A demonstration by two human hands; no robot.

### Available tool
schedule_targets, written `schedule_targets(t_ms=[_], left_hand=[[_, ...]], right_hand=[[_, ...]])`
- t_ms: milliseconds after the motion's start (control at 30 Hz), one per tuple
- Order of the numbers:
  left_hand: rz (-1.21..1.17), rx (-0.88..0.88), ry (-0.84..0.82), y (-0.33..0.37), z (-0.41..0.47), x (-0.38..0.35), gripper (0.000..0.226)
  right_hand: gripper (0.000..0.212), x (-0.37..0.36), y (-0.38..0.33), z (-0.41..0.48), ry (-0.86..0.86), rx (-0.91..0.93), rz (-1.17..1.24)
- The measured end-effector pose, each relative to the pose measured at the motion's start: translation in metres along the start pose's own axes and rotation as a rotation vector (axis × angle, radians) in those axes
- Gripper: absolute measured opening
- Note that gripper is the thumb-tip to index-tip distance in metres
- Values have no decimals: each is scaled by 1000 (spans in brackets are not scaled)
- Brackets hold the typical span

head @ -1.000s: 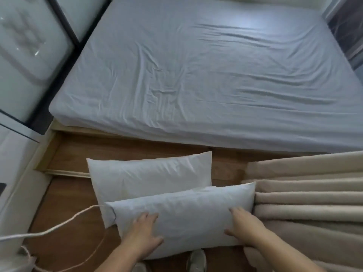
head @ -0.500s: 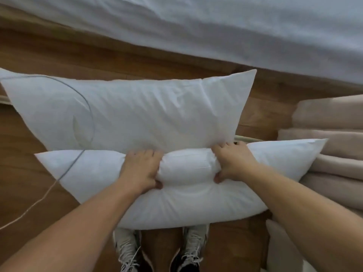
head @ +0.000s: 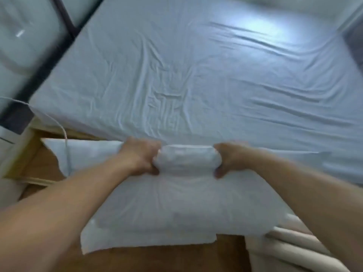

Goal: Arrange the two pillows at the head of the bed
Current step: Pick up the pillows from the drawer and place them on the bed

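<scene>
Both hands are bunched into the top edge of a white pillow (head: pixel 176 203), the left hand (head: pixel 140 157) and the right hand (head: pixel 228 160) set a little apart with a fat roll of stuffing squeezed up between them. Each grip is clamped tight on the pillow, fingers curled over the far side and thumbs pinching in from the near side. The pillow hangs down from the hands toward the person, in front of the near edge of the bed (head: pixel 196 75), its lower corners loose above the wooden floor (head: pixel 167 258). Whether a second layer of white showing along its bottom edge is the same pillow or something else, I cannot tell through the blur. The second pillow (head: pixel 86 154) lies behind and to the left, its left end poking out past the left forearm, over the wooden step at the foot of the bed frame. A thin white cord (head: pixel 63 132) arcs down across that pillow's left end. The bed carries only a wrinkled pale grey fitted sheet, with creases gathered near the middle. At the lower right, folds of a beige curtain (head: pixel 290 244) sit close under the right forearm. The whole scene is smeared with motion.
</scene>
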State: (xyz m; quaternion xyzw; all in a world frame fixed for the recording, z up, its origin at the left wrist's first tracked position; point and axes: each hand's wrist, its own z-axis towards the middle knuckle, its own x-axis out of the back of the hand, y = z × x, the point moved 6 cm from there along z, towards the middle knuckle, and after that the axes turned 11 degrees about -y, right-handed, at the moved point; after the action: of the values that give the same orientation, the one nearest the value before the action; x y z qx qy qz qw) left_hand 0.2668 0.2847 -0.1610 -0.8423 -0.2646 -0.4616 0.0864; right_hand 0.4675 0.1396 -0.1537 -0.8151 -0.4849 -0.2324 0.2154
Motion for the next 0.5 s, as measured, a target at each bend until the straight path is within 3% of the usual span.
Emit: schedule_targets(t_ms=[100,167,300,500], left_hand=[[138,188,388,-40,-4,159,56],[141,251,522,-59,-16,215,57],[171,304,421,-76,-43,178,49],[3,266,-109,-66,-79,-46,69]], right_hand=[[52,164,7,-45,540,-167,-134],[55,226,11,-73,717,-307,-196],[58,196,-4,-81,612,-314,-238],[56,-3,-46,-29,167,-155,-132]])
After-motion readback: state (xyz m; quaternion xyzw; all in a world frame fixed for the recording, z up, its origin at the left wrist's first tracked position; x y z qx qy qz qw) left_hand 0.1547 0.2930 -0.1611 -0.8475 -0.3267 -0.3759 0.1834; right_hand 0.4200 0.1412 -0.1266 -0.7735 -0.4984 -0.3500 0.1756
